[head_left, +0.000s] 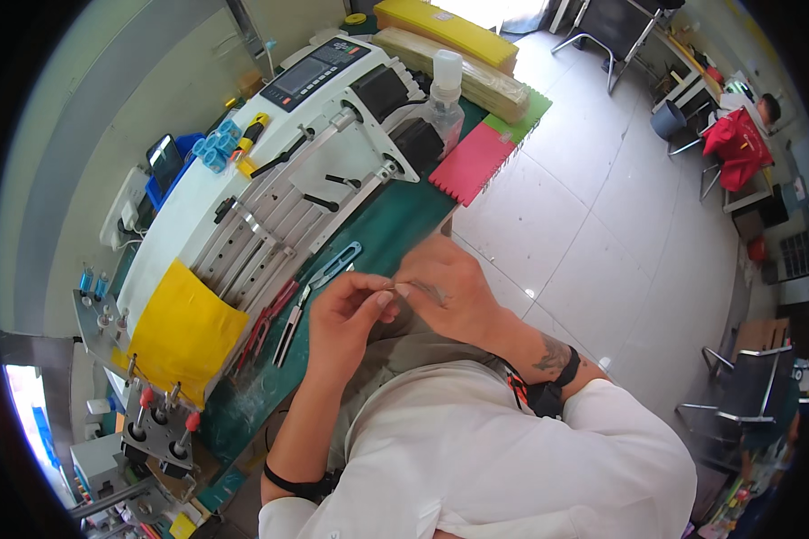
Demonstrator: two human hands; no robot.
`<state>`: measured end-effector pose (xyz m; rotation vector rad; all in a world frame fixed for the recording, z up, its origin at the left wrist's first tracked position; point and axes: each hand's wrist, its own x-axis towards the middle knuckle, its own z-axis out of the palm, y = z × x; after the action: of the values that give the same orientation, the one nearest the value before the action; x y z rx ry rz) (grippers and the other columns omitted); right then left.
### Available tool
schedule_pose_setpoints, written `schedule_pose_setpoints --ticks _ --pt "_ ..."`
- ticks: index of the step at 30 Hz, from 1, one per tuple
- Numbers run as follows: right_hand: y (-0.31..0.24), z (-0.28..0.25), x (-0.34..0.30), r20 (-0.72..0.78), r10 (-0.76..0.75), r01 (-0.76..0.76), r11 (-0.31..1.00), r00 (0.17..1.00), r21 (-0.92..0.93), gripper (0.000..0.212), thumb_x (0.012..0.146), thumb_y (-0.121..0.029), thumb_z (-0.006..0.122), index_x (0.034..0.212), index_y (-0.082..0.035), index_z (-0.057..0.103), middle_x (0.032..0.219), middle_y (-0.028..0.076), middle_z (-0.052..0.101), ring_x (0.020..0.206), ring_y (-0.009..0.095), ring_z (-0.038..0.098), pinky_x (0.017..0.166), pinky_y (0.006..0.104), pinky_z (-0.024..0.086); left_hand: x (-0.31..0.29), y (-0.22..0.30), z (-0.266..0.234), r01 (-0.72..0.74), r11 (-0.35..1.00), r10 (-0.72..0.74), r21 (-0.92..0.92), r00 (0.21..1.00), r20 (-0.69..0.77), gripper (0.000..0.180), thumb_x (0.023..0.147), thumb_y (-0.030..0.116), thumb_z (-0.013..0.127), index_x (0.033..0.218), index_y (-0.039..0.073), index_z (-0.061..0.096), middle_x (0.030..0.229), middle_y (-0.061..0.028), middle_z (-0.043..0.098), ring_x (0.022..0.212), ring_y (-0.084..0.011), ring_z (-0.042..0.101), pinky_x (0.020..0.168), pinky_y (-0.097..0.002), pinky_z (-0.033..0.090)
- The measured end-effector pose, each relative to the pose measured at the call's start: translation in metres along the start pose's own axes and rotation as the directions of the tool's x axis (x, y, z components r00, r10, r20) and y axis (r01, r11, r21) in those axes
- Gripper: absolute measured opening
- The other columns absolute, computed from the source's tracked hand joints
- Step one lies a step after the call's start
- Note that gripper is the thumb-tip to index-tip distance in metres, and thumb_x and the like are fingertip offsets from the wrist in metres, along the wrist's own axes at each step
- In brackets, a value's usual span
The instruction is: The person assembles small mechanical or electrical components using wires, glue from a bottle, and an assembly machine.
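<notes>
My left hand [351, 304] and my right hand [451, 286] meet in front of my body, over my lap and beside the edge of the green work mat [385, 235]. The fingertips of both are pinched close together. Whatever they hold is too small to make out. Just left of my left hand lie a blue-handled cutter [337, 262], a slim silver and black knife [288, 334] and a red-handled hand tool [262, 331]. A strap sits on each of my forearms.
A white machine [175, 220] with a control panel and metal rails fills the bench, a yellow cloth [182, 328] draped over its near end. Farther off stand a clear bottle [446, 108], red matting [476, 162] and a yellow block [449, 29]. Another person sits far right near a red garment [737, 148].
</notes>
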<state>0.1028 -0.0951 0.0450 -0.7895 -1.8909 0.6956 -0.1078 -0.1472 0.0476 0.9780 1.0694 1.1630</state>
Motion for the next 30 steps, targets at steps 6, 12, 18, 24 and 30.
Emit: schedule_pose_setpoints --ticks 6,12,18,24,30 --pt "-0.016 0.017 0.021 -0.146 -0.099 0.103 0.995 0.984 0.018 0.010 0.093 0.001 0.078 0.098 -0.006 0.072 0.098 0.010 0.072 0.088 0.031 0.067 0.079 0.0429 0.055 -0.032 0.004 -0.025 0.057 0.987 -0.078 -0.149 0.986 -0.145 0.012 0.109 0.009 0.079 0.112 0.001 0.071 0.111 -0.0120 0.081 0.099 -0.0193 0.081 0.089 -0.0335 0.067" --pt "-0.018 -0.030 0.083 0.031 0.361 -0.362 0.926 0.932 0.111 0.006 0.106 -0.005 0.066 0.099 -0.006 0.067 0.075 0.012 0.067 0.067 0.031 0.068 0.067 0.0426 0.055 -0.053 -0.001 -0.050 -0.131 0.975 0.112 -0.179 0.987 -0.115 0.012 0.112 0.009 0.074 0.108 0.005 0.064 0.111 -0.0115 0.079 0.092 -0.0187 0.078 0.082 -0.0323 0.064" --pt "-0.024 0.003 0.127 0.098 0.034 0.053 0.647 0.995 -0.761 0.009 0.103 -0.014 0.070 0.101 -0.006 0.066 0.082 0.017 0.077 0.078 0.041 0.079 0.070 0.0528 0.061 -0.036 -0.004 -0.049 0.024 0.992 -0.033 -0.121 0.997 -0.075 0.013 0.113 0.008 0.074 0.124 0.001 0.073 0.105 -0.0098 0.079 0.086 -0.0153 0.076 0.077 -0.0303 0.062" --pt "-0.026 0.013 0.136 0.249 0.137 0.125 0.583 0.959 -0.803 0.011 0.102 -0.017 0.070 0.103 -0.006 0.067 0.079 0.021 0.074 0.083 0.045 0.080 0.073 0.0542 0.063 0.023 0.015 -0.034 -0.007 0.999 0.005 -0.031 0.999 -0.054 0.036 0.113 0.005 0.070 0.149 -0.004 0.069 0.106 -0.0121 0.080 0.087 -0.0169 0.078 0.079 -0.0301 0.064" --pt "-0.040 -0.003 0.087 0.155 0.185 -0.051 0.785 0.970 -0.618 0.012 0.110 -0.015 0.065 0.105 -0.004 0.064 0.078 0.023 0.070 0.077 0.045 0.076 0.070 0.0586 0.055 0.035 0.043 -0.042 -0.039 0.997 0.038 -0.064 0.999 -0.018 0.044 0.114 0.002 0.066 0.158 -0.004 0.062 0.109 -0.0143 0.082 0.088 -0.0156 0.079 0.080 -0.0289 0.064"
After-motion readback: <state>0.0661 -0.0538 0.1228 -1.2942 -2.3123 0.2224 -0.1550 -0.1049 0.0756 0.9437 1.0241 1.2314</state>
